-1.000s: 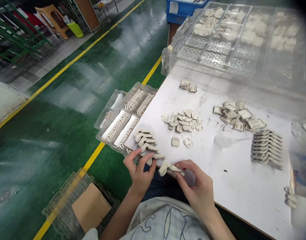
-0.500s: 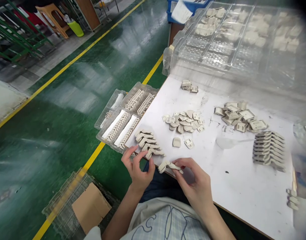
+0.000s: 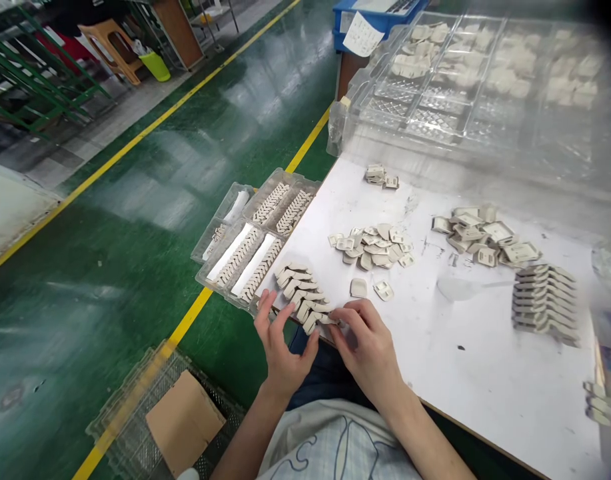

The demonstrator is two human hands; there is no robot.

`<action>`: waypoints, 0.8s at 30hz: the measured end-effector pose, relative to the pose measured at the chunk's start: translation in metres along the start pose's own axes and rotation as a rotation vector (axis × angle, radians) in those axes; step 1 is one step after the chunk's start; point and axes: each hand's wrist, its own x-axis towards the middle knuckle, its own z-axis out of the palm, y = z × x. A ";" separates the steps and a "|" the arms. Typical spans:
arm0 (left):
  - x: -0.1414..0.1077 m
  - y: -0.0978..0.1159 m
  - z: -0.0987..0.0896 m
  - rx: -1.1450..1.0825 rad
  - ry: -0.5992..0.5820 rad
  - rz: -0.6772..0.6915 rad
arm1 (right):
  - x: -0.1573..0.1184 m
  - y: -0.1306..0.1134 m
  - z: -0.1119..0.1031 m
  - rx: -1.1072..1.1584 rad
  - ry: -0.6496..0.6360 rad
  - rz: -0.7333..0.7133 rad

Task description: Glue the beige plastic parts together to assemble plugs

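My right hand (image 3: 369, 347) pinches a bent beige plastic part (image 3: 312, 323) by its right end at the table's near edge. That part lies against the front end of a row of similar bent parts (image 3: 296, 281), nested one behind another. To the left, my left hand (image 3: 285, 357) is curved with thumb and fingers apart, its fingertips close beside the row. Whether they touch it I cannot tell. Beyond the row are a pile of small flat beige pieces (image 3: 372, 248) and two loose pieces, a smooth cap (image 3: 358, 288) and a slotted one (image 3: 384, 290).
Clear compartment trays (image 3: 235, 230) with rows of bent parts stand off the table's left edge. A pile of larger beige pieces (image 3: 488, 233) and a stacked row (image 3: 544, 303) lie to the right. A large clear divided tray (image 3: 435, 133) fills the back. Cardboard (image 3: 185, 421) lies low at left.
My right hand has moved left with the bent part and brought it against the front of the row. My left hand has stayed beside the row, fingers still apart.
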 end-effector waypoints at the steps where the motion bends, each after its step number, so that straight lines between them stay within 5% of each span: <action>1: 0.000 0.000 0.000 -0.003 -0.008 -0.002 | 0.000 0.000 0.000 0.008 -0.011 0.003; 24: 0.026 0.005 0.003 0.183 -0.299 -0.127 | 0.011 0.002 0.001 -0.025 0.009 -0.018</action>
